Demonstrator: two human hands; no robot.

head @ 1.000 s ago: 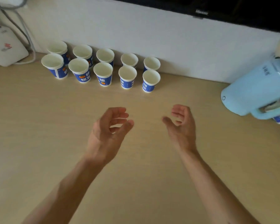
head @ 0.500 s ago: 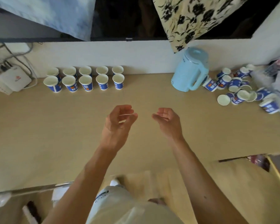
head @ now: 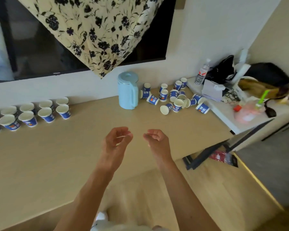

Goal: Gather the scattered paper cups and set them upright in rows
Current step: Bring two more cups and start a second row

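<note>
Hands empty above pale bench (head: 65,160): left hand (head: 114,141) and right hand (head: 157,141), fingers (head: 121,130) loosely curled, apart, gripping nothing. Upright cups (head: 45,112) in two rows, far left by wall. Scattered cups (head: 173,100) heaped far right, beside blue kettle (head: 128,90). Likely next: reaching right past kettle, lifting tipped cups. Cluttered side shelf (head: 222,114) crowding that heap.

White paper cups with blue printed bands fall into two groups. At the left edge of the frame the upright cups (head: 47,116) stand mouths up in two neat rows, close together. Right of centre in the upper half the scattered cups (head: 163,96) lie jumbled — some tipped on their sides, some standing, several touching.
</note>
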